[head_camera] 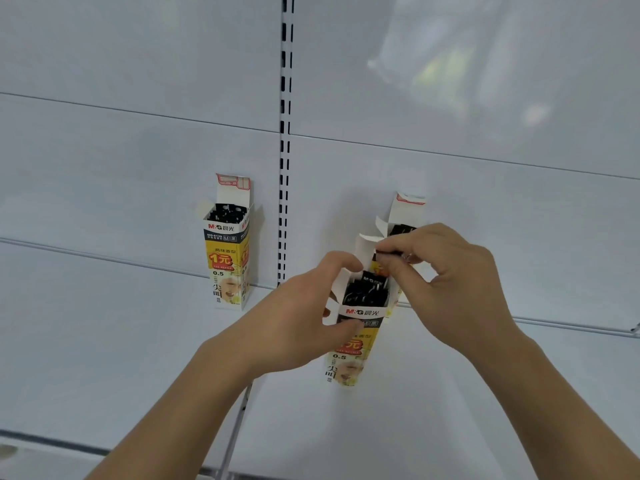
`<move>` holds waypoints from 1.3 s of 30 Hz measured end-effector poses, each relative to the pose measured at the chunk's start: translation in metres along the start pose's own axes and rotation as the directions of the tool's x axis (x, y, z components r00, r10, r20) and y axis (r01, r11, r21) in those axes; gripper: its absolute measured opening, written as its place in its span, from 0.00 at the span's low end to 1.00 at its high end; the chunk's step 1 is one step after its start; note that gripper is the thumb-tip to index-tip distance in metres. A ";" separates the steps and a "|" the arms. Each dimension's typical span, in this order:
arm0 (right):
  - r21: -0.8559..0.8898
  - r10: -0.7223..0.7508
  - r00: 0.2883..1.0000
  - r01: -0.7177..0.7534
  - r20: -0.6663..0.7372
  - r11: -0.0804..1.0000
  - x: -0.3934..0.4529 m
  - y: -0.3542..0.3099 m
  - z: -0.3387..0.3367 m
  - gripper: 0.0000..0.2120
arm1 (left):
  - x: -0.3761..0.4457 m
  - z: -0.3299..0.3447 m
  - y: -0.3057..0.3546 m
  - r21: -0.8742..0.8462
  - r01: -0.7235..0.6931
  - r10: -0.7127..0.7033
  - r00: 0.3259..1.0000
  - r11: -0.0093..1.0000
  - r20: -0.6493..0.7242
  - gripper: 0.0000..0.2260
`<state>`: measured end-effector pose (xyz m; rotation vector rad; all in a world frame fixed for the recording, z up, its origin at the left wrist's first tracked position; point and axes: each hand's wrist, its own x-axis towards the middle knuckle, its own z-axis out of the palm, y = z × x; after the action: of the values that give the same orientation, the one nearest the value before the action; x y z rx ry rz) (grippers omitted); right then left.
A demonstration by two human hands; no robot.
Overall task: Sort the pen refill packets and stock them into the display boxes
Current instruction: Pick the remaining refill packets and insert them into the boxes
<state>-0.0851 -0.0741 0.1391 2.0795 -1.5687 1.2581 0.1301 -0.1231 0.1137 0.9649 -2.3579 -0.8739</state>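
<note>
1. Black refill packet (pixel 388 252) sits pinched in fingertips of right hand (pixel 446 271), just above the open mouth of the near display box (pixel 356 327), approx centre of view, slightly toward 4 o'clock.
2. Left hand (pixel 304 313) grips that box by its side w/ thumb and fingers curled round it, holding it upright on the white shelf (pixel 104 341).
3. Box already holds a bunch of black packets (pixel 363 292); looks nearly full, top flaps up.
4. Second box (pixel 403 216) stands right behind, toward 1 o'clock, mostly hidden by right hand; some black packets show, fill level can't tell.
5. Third box (pixel 227 258) stands apart at 9 o'clock against the back panel (pixel 138 150), flap open, black packets inside, seems stocked.
6. Progress, judged: 3 boxes up and loaded, near one getting topped up. No loose packets visible, so what's left is unclear.
</note>
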 end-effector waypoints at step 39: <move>-0.317 0.149 0.758 0.079 0.635 0.945 0.004 -0.031 -0.015 0.26 | 0.001 0.002 -0.004 0.034 -0.025 0.026 0.999 0.999 -0.034 0.25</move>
<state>-0.0653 -0.0550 0.1601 2.3876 -1.9166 0.1979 0.1297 -0.1251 0.1098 0.9530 -2.3573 -0.8039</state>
